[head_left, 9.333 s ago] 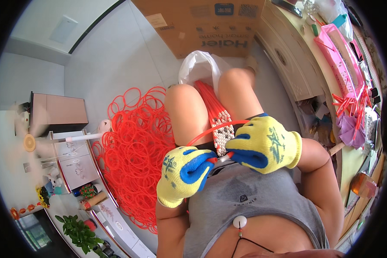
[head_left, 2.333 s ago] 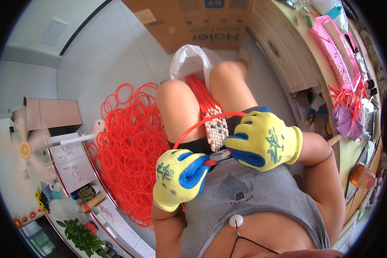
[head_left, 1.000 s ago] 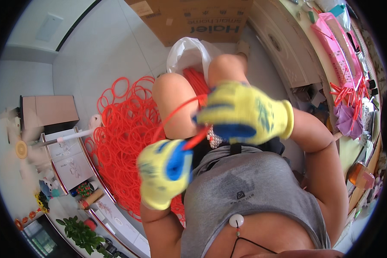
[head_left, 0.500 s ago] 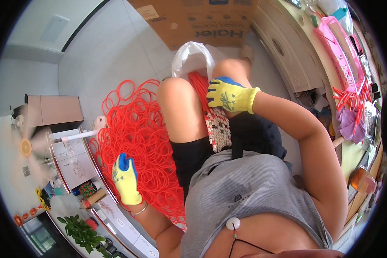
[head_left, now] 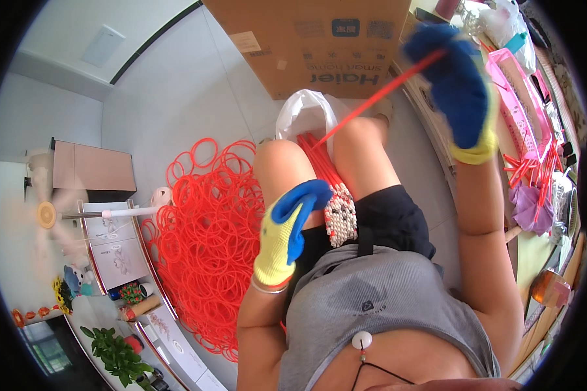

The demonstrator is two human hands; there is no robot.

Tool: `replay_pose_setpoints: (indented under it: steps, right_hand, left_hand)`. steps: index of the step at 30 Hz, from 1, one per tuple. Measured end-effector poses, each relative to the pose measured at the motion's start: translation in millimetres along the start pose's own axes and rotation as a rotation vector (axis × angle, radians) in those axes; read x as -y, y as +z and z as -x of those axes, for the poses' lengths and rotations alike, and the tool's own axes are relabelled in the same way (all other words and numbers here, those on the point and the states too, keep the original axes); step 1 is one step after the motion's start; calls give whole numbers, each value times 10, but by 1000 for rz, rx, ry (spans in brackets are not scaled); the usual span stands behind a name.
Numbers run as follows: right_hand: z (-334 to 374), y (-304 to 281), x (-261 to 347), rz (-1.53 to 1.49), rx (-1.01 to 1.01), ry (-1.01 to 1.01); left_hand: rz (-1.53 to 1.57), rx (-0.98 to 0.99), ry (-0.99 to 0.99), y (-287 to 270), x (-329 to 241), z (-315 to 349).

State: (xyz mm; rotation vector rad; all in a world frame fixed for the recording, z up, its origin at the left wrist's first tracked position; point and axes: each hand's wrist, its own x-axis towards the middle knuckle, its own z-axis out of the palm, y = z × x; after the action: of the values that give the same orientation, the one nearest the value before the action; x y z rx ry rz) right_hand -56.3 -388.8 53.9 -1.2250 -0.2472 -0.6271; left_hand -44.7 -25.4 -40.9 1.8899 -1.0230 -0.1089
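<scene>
My right hand, in a blue-palmed yellow glove, is raised at the upper right, smeared by motion. It grips one end of a thin red tube, which slants down to a bundle of red tubes between my thighs. White end pieces cap the bundle's near end. My left hand, gloved alike, hovers over my left thigh beside the bundle. Its fingers curve apart from the thumb, with nothing visible in them. A white plastic bag surrounds the bundle's far end.
A large heap of red tube rings covers the floor at my left. Ahead stands a cardboard box. On the right-hand table are a pink basket, loose red tubes and a purple cloth. A fan stands at far left.
My right hand has left the bundle and swung up and right, drawing out one red tube. My left hand has moved from above the ring heap to my left thigh.
</scene>
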Motion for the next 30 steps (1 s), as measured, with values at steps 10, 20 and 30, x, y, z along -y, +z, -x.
replay_pose_setpoints:
  steps: [10,20,30]
  right_hand:
    - [480,-1510,709,-569,104,-44]
    - [771,-845,-269,-880,-375,40]
    - [708,-567,-407,-944,-375,-20]
  left_hand:
    - [1881,-454,-381,486,568,-483]
    - [1631,-599,-232,85,1032,-86]
    - [1608,-662,-115,26,978,-6]
